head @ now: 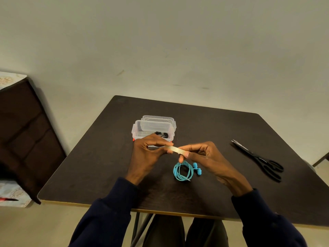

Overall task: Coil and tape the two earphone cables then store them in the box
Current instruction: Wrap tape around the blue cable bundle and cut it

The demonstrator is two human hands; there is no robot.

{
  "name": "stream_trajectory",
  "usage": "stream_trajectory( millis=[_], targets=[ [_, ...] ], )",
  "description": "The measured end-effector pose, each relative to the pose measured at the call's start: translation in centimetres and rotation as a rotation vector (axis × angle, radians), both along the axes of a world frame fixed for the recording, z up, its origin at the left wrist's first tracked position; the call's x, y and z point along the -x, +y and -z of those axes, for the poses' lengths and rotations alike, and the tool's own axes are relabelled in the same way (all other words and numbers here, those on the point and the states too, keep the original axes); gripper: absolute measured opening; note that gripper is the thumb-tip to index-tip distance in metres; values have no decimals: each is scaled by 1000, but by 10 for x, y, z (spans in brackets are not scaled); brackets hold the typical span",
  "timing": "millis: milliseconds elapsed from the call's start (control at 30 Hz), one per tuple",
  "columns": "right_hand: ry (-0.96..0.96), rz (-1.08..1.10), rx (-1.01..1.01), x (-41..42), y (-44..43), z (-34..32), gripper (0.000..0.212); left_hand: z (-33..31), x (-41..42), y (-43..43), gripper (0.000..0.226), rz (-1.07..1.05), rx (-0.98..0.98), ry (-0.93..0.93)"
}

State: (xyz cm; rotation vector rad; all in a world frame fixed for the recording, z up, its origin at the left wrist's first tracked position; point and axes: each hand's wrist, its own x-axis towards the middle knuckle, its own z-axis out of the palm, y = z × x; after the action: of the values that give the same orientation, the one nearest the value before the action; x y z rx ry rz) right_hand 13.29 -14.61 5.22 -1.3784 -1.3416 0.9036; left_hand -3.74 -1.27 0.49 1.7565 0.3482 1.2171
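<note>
Table (213, 125) dark, wall (178, 50) pale; left hand (147, 154), right hand (208, 155) pinch tape strip (175, 149).

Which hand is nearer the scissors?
Right. The right hand pinches the tape strip left of the scissors; the left hand holds the strip's other end, farther away, by the box.

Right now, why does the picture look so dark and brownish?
Head view: dim, warm light; the black scissors nearly melt into the dark table. The blue earphones and tape strip look sharp; the wide lens stretches the sleeves at the bottom.
</note>
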Motion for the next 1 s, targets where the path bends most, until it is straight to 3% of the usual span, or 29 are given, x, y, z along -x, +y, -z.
stream_trajectory(
  millis=[267, 467, 567, 733, 1000],
  targets=[
    [85, 26, -25, 0, -1, -1, 21, 1, 1, 6, 25, 12, 29, -7],
    [61, 90, -102, 6, 2, 2, 21, -11, 1, -4, 35, 4, -217, 189],
    [44, 83, -110, 7, 2, 2, 20, -16, -1, -10, 23, -83, -334, 179],
    [50, 100, -84, 6, -1, 1, 18, -17, 3, -11, 14, -18, -158, 86],
    [55, 27, -55, 3, -3, 0, 18, -9, 2, -3, 20, 15, -34, 49]
  ],
)
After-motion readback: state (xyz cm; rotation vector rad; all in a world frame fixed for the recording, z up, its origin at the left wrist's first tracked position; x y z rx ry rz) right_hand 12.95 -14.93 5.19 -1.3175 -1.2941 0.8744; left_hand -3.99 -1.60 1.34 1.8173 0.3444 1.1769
